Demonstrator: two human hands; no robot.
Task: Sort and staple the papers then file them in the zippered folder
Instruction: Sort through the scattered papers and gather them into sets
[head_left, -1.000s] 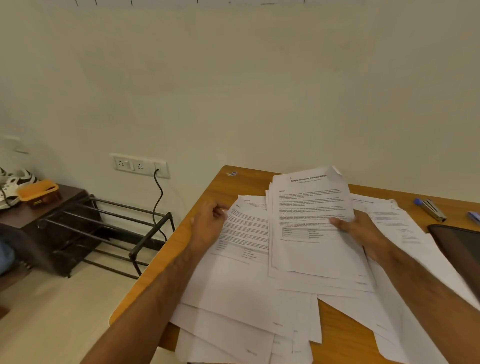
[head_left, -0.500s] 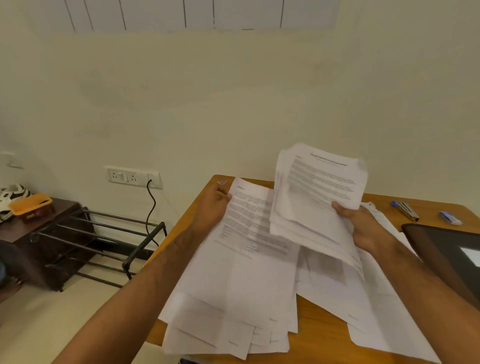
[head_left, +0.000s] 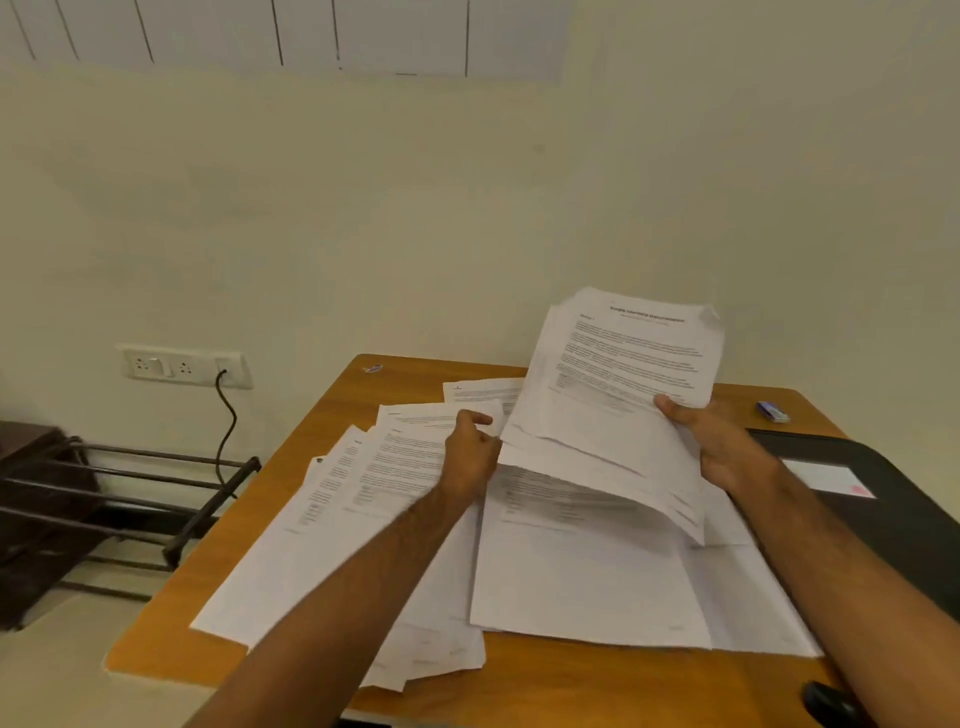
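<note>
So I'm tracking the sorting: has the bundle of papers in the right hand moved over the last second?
Yes. The bundle has been lifted off the desk; the right hand now holds it tilted up above the spread sheets.

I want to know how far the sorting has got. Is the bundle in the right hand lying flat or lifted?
Lifted: the right hand holds the bundle tilted up above the loose sheets.

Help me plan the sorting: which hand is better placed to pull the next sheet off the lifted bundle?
Left. The left hand sits at the lifted white paper bundle's near edge holding little, while the right hand is busy gripping it above the wooden table.
</note>
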